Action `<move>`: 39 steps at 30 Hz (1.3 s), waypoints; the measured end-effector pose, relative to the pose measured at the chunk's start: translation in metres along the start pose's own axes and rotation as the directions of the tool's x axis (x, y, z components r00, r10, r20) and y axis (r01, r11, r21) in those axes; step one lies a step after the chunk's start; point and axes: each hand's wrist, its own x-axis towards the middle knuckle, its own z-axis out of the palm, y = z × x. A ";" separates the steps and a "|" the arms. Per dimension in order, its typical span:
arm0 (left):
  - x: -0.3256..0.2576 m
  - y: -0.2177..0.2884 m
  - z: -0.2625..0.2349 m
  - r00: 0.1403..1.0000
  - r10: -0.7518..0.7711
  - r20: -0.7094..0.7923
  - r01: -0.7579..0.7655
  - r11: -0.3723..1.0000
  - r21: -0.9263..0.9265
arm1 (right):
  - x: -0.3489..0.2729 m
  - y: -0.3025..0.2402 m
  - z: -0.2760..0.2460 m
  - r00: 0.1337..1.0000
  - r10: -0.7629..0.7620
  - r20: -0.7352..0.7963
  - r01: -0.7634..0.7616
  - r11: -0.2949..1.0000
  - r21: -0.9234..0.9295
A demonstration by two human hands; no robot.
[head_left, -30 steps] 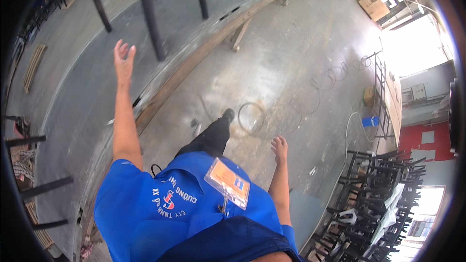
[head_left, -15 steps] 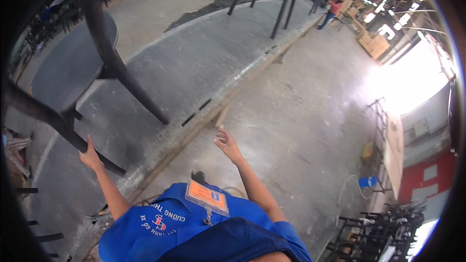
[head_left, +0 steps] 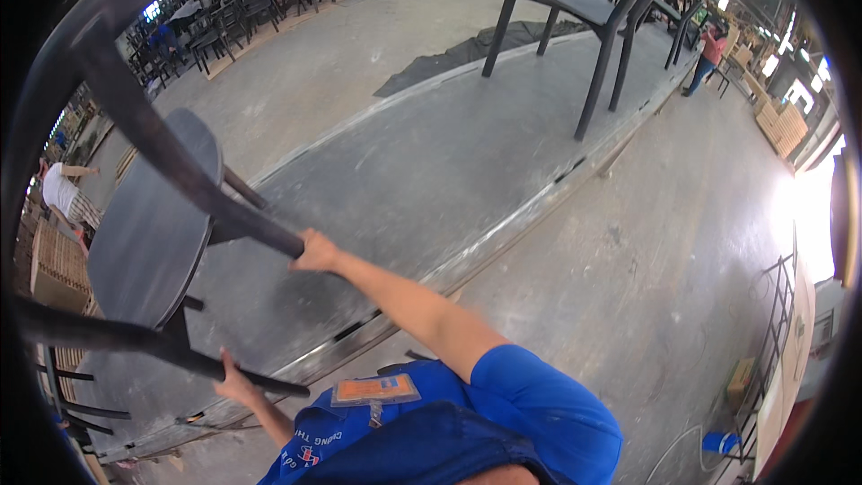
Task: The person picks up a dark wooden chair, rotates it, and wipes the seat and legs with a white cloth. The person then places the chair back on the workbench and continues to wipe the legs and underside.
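From my end, the main change since half a second ago was the right hand (head_left: 316, 252): back then it hung empty above the floor, fingers spread, and now it was wrapped round a leg of the chair (head_left: 157, 224). The left hand (head_left: 236, 382) already had the other near leg and kept it. My view had swung too, bringing a person in a white top (head_left: 61, 190) into sight far beyond the left fingers, beside stacked boards (head_left: 59, 260).

The chair stood left of and beyond both sets of fingers. Its back loomed closest to my camera, its rounded dark seat lay farther out, and the two held legs ran down into the hands. Past the left fingers, the tip of that leg stuck out over the edge of the grey platform (head_left: 431, 162); I couldn't tell which feet touched the surface. A second chair (head_left: 579, 0) stood on the platform, well apart from the right fingers, up and to the right.

For containers, I had a blue bucket (head_left: 720, 443) on the floor, far right of the right fingers, and a yellowish box (head_left: 741, 382) near it; I couldn't see inside either. Just right of the left hand, the badge (head_left: 375, 390) was a clear sleeve with an orange card in it.
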 end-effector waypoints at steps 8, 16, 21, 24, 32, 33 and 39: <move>-0.174 0.079 0.082 0.999 -0.028 0.022 0.027 0.998 0.065 | -0.048 0.061 -0.204 0.997 -0.011 0.071 0.005 0.997 0.078; -0.270 0.129 0.252 0.960 0.063 0.273 -0.030 0.992 -0.123 | -0.045 0.148 -0.381 0.976 0.155 -0.154 -0.140 0.985 0.105; -0.329 0.161 0.352 0.884 0.067 0.463 -0.063 0.998 -0.023 | -0.042 0.206 -0.480 0.941 0.130 -0.312 -0.109 0.990 0.084; -0.374 0.178 0.409 0.819 -0.004 0.574 -0.013 1.000 0.024 | -0.039 0.246 -0.547 0.935 0.157 -0.319 -0.107 0.980 0.168; -0.500 0.222 0.535 0.822 0.042 0.568 -0.073 0.997 0.032 | -0.027 0.331 -0.706 0.936 0.153 -0.318 -0.099 0.979 0.179; -0.515 0.223 0.542 0.828 0.077 0.556 -0.101 0.995 0.012 | -0.025 0.339 -0.722 0.942 0.144 -0.302 -0.087 0.977 0.196; -0.564 0.215 0.547 0.795 0.122 0.595 -0.099 0.992 -0.072 | -0.031 0.376 -0.755 0.966 0.111 -0.232 -0.074 0.984 0.165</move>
